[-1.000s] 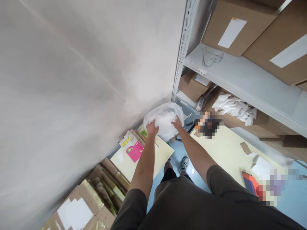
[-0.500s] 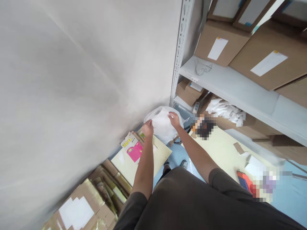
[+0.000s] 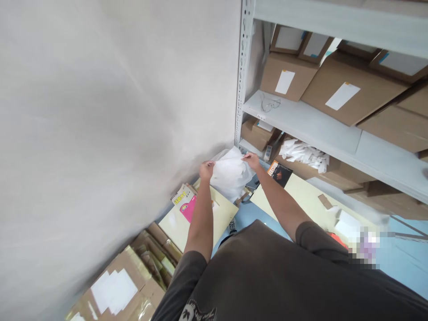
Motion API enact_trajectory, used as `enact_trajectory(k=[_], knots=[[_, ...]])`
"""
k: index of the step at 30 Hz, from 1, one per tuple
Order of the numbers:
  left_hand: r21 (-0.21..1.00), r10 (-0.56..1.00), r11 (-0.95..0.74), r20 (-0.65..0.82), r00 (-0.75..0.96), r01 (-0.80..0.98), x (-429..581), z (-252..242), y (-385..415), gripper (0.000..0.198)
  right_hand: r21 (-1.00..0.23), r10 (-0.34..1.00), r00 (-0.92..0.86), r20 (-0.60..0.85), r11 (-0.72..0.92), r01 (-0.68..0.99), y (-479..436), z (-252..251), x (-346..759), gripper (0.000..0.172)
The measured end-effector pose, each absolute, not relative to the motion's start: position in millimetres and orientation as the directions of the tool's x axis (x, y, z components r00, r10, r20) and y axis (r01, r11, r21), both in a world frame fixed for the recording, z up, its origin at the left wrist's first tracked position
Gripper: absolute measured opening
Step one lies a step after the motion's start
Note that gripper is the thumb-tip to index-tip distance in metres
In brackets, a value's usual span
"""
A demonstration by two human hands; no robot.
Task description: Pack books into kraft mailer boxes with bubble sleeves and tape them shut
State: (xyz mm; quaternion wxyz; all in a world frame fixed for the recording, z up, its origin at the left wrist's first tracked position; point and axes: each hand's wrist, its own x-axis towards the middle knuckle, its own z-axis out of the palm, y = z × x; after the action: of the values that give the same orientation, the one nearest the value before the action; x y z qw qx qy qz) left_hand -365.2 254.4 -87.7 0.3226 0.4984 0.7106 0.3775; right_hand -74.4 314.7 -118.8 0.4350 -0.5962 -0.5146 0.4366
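A white plastic bag [image 3: 230, 174] hangs between my two hands in the corner by the wall. My left hand [image 3: 206, 170] is closed on the bag's left edge. At the bag's upper right edge my right hand [image 3: 252, 160] pinches it shut. Below the bag lies a pale yellow table [image 3: 220, 216] with a pink-and-yellow booklet [image 3: 185, 203] on it.
A grey metal shelf rack [image 3: 301, 120] stands on the right, loaded with brown cardboard boxes [image 3: 337, 91] and a heap of white bags [image 3: 302, 151]. A second pale table [image 3: 307, 203] carries a dark book [image 3: 280, 171]. Cardboard boxes [image 3: 127, 285] sit at the lower left. The floor is blue.
Both hands have lifted the bag's top edge and pulled it flatter and wider. The view has tilted upward, showing more of the shelves.
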Motion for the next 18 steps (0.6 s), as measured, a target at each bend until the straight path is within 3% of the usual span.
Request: enact_trajectory(k=[8,14,18], knots=[[0.913,0.950,0.136,-0.010,-0.312,0.385,-349.9,-82.2,256.6,0.022,-0.978,0.995,0.080,0.053,0.036,0.206,312.7,-106.4,-69.7,0.037],[0.944,0.965,0.049,0.039,-0.259,0.325,-335.4,-71.4,262.7,0.016,-0.990,0.990,0.131,-0.060,-0.075,0.119,310.6,-105.1,-73.9,0.043],[0.949,0.978,-0.032,0.095,-0.186,0.314,-328.7,-65.5,266.1,0.014,-0.984,0.992,0.122,0.014,-0.008,0.178,308.1,-100.5,-71.6,0.040]])
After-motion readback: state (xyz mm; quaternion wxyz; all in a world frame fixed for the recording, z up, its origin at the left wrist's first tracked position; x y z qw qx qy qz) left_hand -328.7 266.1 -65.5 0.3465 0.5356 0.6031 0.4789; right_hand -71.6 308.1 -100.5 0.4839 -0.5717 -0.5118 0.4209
